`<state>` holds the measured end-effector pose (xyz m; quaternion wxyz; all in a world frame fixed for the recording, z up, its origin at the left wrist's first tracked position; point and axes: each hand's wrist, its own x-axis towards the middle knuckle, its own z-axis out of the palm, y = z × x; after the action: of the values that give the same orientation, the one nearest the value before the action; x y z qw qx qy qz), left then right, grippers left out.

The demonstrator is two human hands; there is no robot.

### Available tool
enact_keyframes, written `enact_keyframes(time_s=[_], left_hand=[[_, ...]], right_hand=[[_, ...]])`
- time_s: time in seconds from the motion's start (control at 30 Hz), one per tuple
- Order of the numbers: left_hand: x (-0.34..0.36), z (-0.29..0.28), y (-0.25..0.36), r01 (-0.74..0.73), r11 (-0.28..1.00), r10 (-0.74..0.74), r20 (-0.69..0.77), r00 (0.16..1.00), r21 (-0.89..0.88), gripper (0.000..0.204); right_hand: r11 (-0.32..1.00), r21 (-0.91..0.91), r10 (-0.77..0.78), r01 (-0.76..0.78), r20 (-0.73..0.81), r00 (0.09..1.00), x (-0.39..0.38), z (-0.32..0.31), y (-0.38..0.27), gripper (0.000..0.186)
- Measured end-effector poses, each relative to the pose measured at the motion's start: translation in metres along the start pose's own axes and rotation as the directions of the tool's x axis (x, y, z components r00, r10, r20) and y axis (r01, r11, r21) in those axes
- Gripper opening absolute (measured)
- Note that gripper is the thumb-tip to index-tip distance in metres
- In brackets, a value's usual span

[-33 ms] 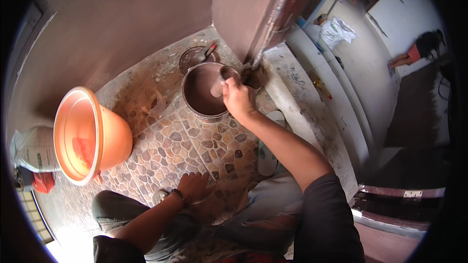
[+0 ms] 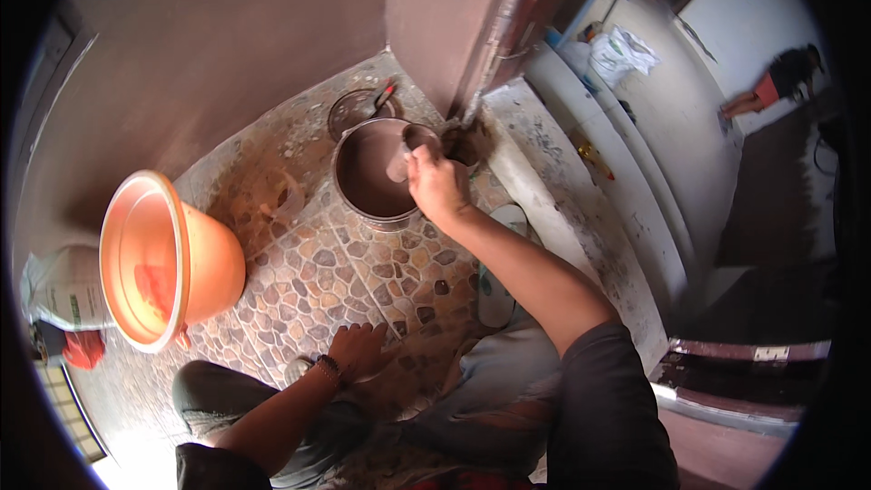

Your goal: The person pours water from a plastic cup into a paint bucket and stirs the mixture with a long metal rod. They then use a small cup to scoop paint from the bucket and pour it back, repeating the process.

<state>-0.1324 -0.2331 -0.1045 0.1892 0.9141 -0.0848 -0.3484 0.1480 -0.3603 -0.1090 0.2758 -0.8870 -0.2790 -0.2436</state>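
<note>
Both our hands are busy: our right hand (image 2: 438,186) grips a small cup (image 2: 408,152) over the bucket (image 2: 372,172), our left hand (image 2: 358,349) rests spread on the tiled floor (image 2: 363,272).

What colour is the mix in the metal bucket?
Reddish-brown, like the wall; the head view shows it in the metal bucket under the right hand.

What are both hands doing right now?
Left hand: open, flat on the pebble-patterned tile floor.
Right hand: closed on a small cup over the round metal bucket of brown liquid.
</note>
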Motion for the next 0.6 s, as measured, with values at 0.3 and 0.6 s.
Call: enact_keyframes(time_s=[0.3, 0.6], left_hand=[[0.008, 0.009, -0.002, -0.067, 0.998, 0.067, -0.043, 0.997, -0.007, 0.065], [0.02, 0.011, 0.001, -0.048, 0.999, 0.047, -0.035, 0.998, -0.009, 0.066]], right_hand=[[1.0, -0.016, 0.002, -0.001, 0.059, 0.998, 0.002, -0.011, 0.012, 0.019], [0.987, -0.006, 0.16, -0.16, 0.072, 0.985, 0.007, -0.024, 0.022, 0.016]])
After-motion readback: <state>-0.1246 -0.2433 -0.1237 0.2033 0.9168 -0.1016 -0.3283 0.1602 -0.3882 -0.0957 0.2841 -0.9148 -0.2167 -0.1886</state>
